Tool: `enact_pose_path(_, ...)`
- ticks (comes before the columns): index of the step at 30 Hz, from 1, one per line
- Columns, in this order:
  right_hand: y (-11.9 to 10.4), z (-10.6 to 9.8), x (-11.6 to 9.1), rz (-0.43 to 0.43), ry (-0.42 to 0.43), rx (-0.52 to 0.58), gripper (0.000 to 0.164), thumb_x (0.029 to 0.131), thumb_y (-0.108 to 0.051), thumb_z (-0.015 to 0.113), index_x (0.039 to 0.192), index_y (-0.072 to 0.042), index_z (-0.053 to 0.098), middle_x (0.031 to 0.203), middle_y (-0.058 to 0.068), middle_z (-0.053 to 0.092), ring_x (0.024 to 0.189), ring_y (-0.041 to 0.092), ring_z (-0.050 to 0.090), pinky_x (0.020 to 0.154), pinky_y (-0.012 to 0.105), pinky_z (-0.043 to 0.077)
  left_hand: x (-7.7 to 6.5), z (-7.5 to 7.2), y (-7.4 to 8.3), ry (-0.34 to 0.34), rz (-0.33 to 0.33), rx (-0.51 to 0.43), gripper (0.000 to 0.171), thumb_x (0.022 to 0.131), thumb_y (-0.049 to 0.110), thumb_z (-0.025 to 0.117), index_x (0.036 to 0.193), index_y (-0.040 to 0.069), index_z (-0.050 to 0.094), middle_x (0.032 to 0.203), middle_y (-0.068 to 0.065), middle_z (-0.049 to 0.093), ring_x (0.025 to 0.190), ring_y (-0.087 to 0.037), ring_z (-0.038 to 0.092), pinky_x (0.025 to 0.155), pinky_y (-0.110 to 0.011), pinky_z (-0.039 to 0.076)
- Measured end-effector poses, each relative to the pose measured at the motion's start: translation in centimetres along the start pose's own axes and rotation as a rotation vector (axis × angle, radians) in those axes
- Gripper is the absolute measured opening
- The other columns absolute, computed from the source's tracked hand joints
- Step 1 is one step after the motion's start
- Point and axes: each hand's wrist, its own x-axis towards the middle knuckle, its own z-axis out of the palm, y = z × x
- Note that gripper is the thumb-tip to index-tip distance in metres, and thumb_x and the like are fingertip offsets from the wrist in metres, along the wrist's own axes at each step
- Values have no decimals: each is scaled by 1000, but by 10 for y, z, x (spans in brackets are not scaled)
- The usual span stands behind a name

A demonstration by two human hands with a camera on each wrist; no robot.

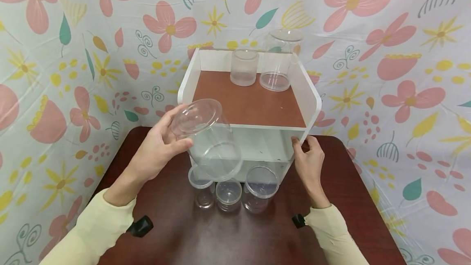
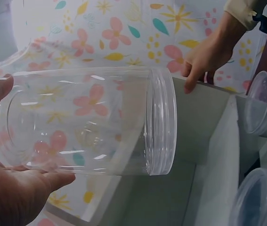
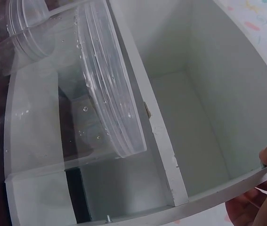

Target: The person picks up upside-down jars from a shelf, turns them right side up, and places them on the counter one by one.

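The left hand (image 1: 156,150) has its fingers clamped round the jar (image 1: 217,146), tilted at the front of the shelf (image 1: 243,105); the right hand (image 1: 310,160) pinches the shelf's side. The jar looks light, stiff, slick; gripping broadly round its wall seems safest.

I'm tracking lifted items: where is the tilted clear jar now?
In the head view, left of centre, the tilted clear jar is in the left hand, in front of the white shelf unit and above three jars.
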Motion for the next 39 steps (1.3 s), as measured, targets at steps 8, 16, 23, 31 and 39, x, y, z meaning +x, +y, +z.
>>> enact_pose_path(8,-1,-1,0,7,-8,17,19,96,-13,72,106,4,71,102,16,71,84,2,60,72,14,45,-4,7,-21,-19,-3,-5,85,94,6,75,160,-3,22,159,-23,38,140,-15,49,109,-28,44)
enact_pose_path(16,1,-2,-1,14,-30,25,20,97,-13,72,109,3,72,106,14,71,86,1,60,74,17,47,-10,17,-43,-32,27,-52,87,94,13,77,159,-5,22,159,-28,36,141,-16,48,111,-30,42)
enact_pose_path(23,2,-3,-2,3,-33,29,21,97,-11,70,111,4,73,103,14,71,85,2,60,75,16,45,-12,22,-57,-34,35,-65,89,95,17,77,159,-6,19,160,-32,32,142,-19,48,111,-30,43)
enact_pose_path(31,0,-10,-13,27,-38,97,27,99,-9,69,124,2,72,112,13,73,90,1,64,76,12,48,-15,27,-69,-18,41,-109,94,93,21,80,159,-7,19,159,-36,28,141,-19,49,109,-29,45)
enact_pose_path(39,-33,-23,-31,54,51,223,34,99,3,63,130,16,58,121,31,64,103,11,61,86,16,46,-17,33,-79,23,18,-109,92,94,24,79,160,-3,22,161,-32,30,140,-20,50,106,-30,47)
